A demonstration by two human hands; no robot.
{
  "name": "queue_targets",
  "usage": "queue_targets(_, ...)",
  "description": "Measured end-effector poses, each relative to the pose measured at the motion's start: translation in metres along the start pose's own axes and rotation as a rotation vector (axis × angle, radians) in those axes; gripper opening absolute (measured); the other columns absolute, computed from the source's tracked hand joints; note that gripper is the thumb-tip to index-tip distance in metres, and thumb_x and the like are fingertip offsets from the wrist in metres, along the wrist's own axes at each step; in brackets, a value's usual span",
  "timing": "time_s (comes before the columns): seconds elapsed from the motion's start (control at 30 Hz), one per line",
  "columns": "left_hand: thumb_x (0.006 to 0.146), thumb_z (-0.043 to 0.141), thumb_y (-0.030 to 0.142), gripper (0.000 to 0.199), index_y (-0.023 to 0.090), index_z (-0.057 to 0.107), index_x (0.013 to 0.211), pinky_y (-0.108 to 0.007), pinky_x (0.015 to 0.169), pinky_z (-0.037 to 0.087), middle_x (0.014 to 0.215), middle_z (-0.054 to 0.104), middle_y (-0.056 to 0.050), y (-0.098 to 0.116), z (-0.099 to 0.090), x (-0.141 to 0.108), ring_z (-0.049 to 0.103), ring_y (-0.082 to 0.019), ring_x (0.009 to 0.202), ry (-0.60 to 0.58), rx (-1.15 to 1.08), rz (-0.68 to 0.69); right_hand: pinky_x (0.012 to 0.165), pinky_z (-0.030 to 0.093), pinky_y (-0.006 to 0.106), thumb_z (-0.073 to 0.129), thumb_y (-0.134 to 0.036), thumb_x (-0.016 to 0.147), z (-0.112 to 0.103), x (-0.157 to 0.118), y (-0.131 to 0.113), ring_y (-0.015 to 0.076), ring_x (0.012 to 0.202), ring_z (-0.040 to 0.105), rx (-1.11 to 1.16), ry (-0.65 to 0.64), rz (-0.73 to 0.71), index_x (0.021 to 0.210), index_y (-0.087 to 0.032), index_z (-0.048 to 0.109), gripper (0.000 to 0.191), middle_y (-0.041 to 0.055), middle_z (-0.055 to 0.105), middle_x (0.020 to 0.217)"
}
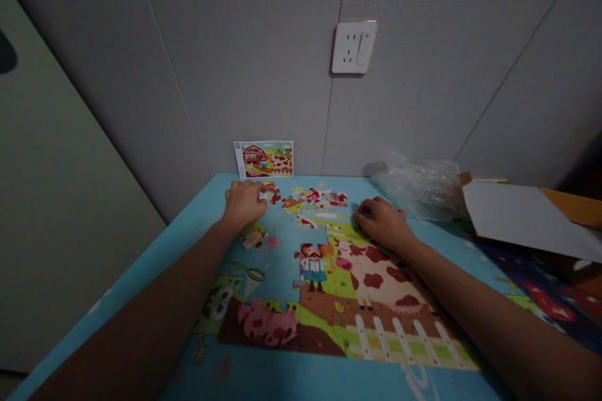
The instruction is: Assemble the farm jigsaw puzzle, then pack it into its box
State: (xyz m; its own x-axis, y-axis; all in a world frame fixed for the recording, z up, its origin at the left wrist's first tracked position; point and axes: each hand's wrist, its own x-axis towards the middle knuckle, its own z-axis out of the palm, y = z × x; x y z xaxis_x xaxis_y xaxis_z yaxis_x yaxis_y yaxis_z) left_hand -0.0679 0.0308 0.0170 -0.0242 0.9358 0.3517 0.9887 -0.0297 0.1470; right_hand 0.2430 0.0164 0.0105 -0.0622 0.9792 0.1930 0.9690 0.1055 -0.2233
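A partly assembled farm jigsaw puzzle (348,307) lies flat, showing a spotted cow, a farmer, a pink pig and a white fence. My left hand (244,203) is at the mat's far left, fingers bent around a puzzle piece (264,195) that shows only in part between thumb and index finger. Right beside it are loose puzzle pieces (313,197), some with a red barn. My right hand (382,223) rests at the puzzle's upper right edge, above the cow, its fingers loosely bent and apart. Nothing shows in it. Another loose piece (254,236) lies near my left wrist.
A reference picture card (268,160) leans on the wall behind the blue cartoon-printed tabletop (155,276). Crumpled clear plastic (418,185) and an opened box (527,216) sit at the right. A wall socket (354,47) is above.
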Motion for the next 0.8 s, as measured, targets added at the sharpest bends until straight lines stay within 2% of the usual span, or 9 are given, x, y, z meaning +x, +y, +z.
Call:
queue_targets(0.1,0.081,0.052,0.046,0.046,0.032,0.057,0.124,-0.05,0.093,0.037,0.135,0.053,-0.003,-0.002,0.003,-0.002,0.039,-0.035,0.12,-0.059,-0.076,0.09,0.075,0.036,0.036,0.047,-0.037,0.085,0.0,0.0,-0.001,0.0255,0.093,0.057,-0.003,-0.007,0.004,0.091,-0.019,0.067,0.027,0.0101,0.062,0.102)
queue_targets(0.17,0.081,0.051,0.053,0.041,0.032,0.062,0.114,-0.05,0.094,0.036,0.132,0.056,-0.001,-0.003,0.006,-0.001,0.038,-0.035,0.12,-0.114,-0.111,0.112,0.075,0.036,0.037,0.047,-0.037,0.085,-0.001,0.0,-0.001,0.0257,0.093,0.057,-0.005,-0.005,0.002,0.091,-0.02,0.066,0.027,0.0098,0.062,0.102)
queue_targets(0.27,0.078,0.057,0.052,0.035,0.025,0.067,0.098,-0.044,0.093,0.038,0.115,0.064,-0.004,-0.003,0.007,0.0,0.045,-0.031,0.11,-0.093,-0.127,0.099,0.075,0.036,0.037,0.047,-0.036,0.085,-0.001,-0.001,-0.002,0.0258,0.093,0.057,-0.007,0.003,-0.001,0.092,-0.019,0.066,0.026,0.0099,0.062,0.102)
queue_targets(0.37,0.077,0.059,0.044,0.039,0.024,0.064,0.111,-0.039,0.094,0.039,0.106,0.066,-0.005,-0.001,0.005,0.001,0.049,-0.027,0.105,-0.1,-0.149,0.108,0.075,0.036,0.037,0.047,-0.036,0.085,-0.002,-0.002,-0.002,0.0254,0.093,0.058,-0.007,0.0,-0.001,0.091,-0.019,0.067,0.027,0.0101,0.062,0.102)
queue_targets(0.43,0.079,0.056,0.043,0.048,0.025,0.058,0.123,-0.04,0.095,0.038,0.113,0.064,-0.006,0.001,0.004,0.001,0.048,-0.028,0.109,-0.114,-0.117,0.112,0.075,0.036,0.036,0.047,-0.036,0.085,-0.002,-0.002,-0.002,0.025,0.092,0.058,-0.008,-0.001,-0.004,0.091,-0.019,0.067,0.027,0.01,0.062,0.102)
queue_targets(0.5,0.08,0.052,0.051,0.054,0.025,0.056,0.127,-0.045,0.096,0.037,0.123,0.057,-0.01,0.002,0.004,-0.001,0.044,-0.032,0.115,-0.13,-0.047,0.094,0.074,0.036,0.036,0.047,-0.036,0.085,-0.002,-0.002,-0.002,0.0248,0.092,0.058,-0.011,-0.004,-0.004,0.091,-0.019,0.067,0.026,0.01,0.062,0.102)
queue_targets(0.6,0.081,0.045,0.061,0.056,0.024,0.061,0.12,-0.049,0.095,0.037,0.127,0.052,-0.012,0.0,0.004,-0.002,0.041,-0.034,0.118,-0.159,0.019,0.063,0.073,0.036,0.035,0.048,-0.036,0.085,-0.002,-0.002,-0.002,0.0244,0.092,0.058,-0.016,-0.008,-0.005,0.092,-0.019,0.066,0.026,0.01,0.062,0.103)
queue_targets(0.8,0.079,0.051,0.051,0.047,0.022,0.063,0.114,-0.049,0.097,0.037,0.123,0.052,-0.013,0.004,-0.001,-0.006,0.039,-0.034,0.119,-0.198,0.018,0.083,0.075,0.035,0.035,0.05,-0.033,0.086,-0.013,-0.012,-0.011,0.0255,0.093,0.059,-0.106,-0.019,-0.076,0.093,-0.019,0.067,0.023,0.0108,0.062,0.1)
